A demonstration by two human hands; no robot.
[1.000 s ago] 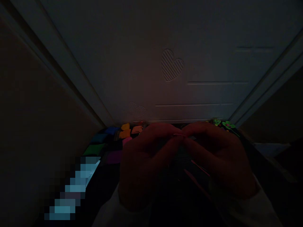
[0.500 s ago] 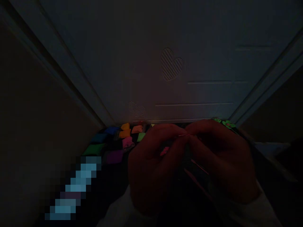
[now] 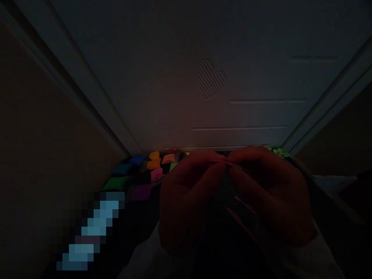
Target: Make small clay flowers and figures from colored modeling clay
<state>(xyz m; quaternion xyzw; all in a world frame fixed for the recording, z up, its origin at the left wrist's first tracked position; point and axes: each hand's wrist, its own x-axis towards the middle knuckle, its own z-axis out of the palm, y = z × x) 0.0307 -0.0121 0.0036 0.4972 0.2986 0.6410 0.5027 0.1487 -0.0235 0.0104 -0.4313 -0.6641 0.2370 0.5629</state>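
Note:
In the dim light, my left hand [image 3: 186, 197] and my right hand [image 3: 276, 193] meet at the fingertips near the middle of the view. Both are closed in a pinch on a thin pink strip [image 3: 222, 162], which looks like modelling clay and lies roughly level between thumbs and forefingers. Under my right hand, two slender pink tools rest on the dark surface: a narrow one [image 3: 243, 203] and a broader, pointed one [image 3: 240, 221]. My right hand and wrist partly cover them.
Small colored packets lie to the left, among them a green one [image 3: 116, 182], a purple one [image 3: 141, 192] and an orange one [image 3: 153, 164]. Green flower shapes [image 3: 280, 152] sit at back right. Behind stands a pale panel with heart reliefs [image 3: 211, 79]. A pixelated bright patch [image 3: 95, 224] is at lower left.
The fingertips have shifted slightly left and up, and more of the pink strip shows. A pink lump seen inside my left hand's curl is no longer visible.

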